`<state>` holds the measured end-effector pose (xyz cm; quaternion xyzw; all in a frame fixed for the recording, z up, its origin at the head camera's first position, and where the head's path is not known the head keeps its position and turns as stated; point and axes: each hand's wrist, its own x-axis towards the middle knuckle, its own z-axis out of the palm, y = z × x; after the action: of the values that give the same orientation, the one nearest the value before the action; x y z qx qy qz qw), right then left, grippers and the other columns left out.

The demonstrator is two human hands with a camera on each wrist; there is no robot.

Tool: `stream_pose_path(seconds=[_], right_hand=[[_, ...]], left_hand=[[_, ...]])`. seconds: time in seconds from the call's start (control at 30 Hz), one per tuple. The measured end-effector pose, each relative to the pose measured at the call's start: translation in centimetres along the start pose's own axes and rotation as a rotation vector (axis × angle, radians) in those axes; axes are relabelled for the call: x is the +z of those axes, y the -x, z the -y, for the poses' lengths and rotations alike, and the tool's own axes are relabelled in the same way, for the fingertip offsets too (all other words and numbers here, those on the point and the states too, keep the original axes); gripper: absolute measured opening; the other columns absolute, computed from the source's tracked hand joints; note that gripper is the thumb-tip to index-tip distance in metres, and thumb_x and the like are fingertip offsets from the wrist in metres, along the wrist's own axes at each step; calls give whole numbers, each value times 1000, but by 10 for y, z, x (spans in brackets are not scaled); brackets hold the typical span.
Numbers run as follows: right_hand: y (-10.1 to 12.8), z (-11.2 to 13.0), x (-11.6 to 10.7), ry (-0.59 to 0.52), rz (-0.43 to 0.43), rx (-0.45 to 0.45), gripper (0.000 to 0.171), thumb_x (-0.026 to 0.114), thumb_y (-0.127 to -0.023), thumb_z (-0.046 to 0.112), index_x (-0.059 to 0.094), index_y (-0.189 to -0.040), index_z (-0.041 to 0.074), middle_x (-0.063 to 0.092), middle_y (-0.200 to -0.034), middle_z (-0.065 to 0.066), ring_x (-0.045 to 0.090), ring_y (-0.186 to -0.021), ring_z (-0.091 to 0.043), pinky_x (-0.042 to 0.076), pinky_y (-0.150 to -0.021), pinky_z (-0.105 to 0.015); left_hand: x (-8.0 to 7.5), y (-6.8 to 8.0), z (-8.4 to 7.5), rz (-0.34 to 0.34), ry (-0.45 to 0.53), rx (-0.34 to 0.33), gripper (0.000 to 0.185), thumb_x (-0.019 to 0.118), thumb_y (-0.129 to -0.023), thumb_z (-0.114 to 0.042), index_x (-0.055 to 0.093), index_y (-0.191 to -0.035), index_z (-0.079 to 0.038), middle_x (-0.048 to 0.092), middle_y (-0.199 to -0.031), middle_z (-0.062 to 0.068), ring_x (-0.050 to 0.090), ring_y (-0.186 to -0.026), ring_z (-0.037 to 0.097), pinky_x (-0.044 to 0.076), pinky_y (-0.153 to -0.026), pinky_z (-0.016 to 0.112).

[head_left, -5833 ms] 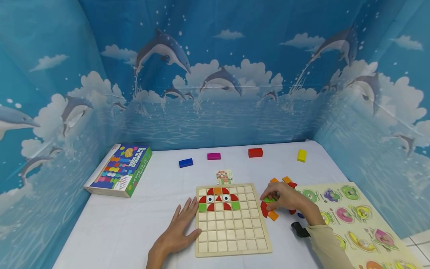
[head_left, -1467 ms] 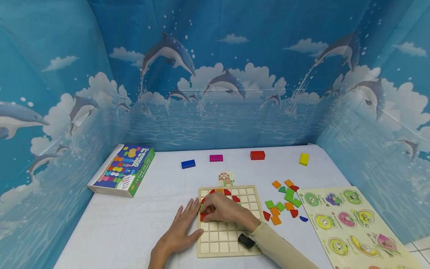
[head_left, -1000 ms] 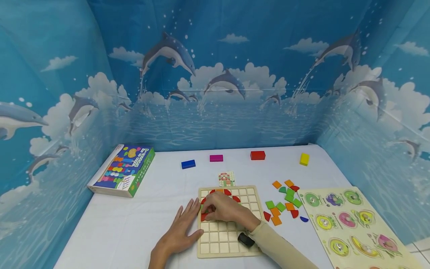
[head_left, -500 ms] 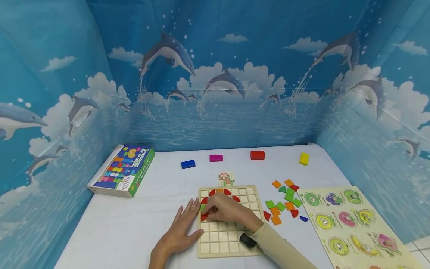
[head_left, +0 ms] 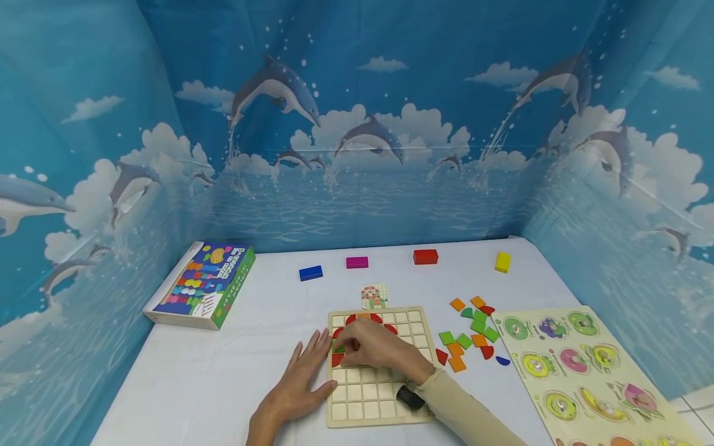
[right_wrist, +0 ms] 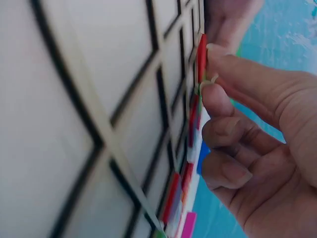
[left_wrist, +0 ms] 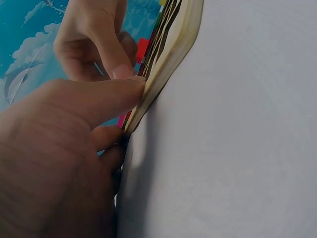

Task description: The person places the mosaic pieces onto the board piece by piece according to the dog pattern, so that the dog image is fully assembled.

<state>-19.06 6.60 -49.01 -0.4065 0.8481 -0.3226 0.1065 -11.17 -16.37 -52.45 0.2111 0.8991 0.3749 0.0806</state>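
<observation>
At the left of the head view, a box (head_left: 198,285) lies on the white table (head_left: 184,384). Right of it, low in the centre, the left hand (head_left: 298,381) lies with its fingers straight and spread wide, the fingertips and thumb tip at the left rim of the board (head_left: 370,392); it grips nothing. In the left wrist view its thumb lies against the board's edge.

The board sits low in the centre. Along its left side, a red tile (head_left: 337,360) shows just below a green tile (head_left: 338,349). The right hand (head_left: 376,344) is over the board's upper left part, fingers bent, the gap between thumb and forefinger narrow. In the right wrist view the thumb tip is at the red tile and the forefinger tip just beside it; I cannot tell whether they pinch it or only press.

Above the board lies a card (head_left: 374,296). Farther up, left to right, are a blue block (head_left: 310,273), a magenta block (head_left: 357,262), a red block (head_left: 426,256) and a yellow block (head_left: 502,262). Right of the board, loose tiles (head_left: 446,337) lie scattered, some touching. The fruit puzzle (head_left: 558,375) fills the lower right.
</observation>
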Motion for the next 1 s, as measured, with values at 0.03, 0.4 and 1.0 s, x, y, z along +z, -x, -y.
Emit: stream_pose_path(seconds=[0.03,0.4,1.0], right_hand=[[2,-1,-2,-19,-3,-5,20,89,-90,11,84,-110,9,61,-71,14,52,-64,2,49,-60,-16],[61,-35,-54,-160,-124,17,21,86,-93,8,82,-113,3,70,-84,5,59,-71,-8,56,-64,-23],[144,-90,-86,-134,-85,167,28,99,-78,17,78,-98,13,68,-87,-1,59,-75,-18,50,-64,-23]], left_hand=[[0,0,0,-2,0,-2,86,74,-102,-24,26,-171,-6,18,-180,6,8,-168,33,-1,-134,57],[3,-1,2,-17,2,-37,88,77,-99,-27,30,-171,-10,21,-180,3,10,-168,33,0,-135,59],[3,-2,-1,-11,20,-98,90,80,-97,-29,31,-171,-14,23,-180,0,9,-168,31,0,-135,58]])
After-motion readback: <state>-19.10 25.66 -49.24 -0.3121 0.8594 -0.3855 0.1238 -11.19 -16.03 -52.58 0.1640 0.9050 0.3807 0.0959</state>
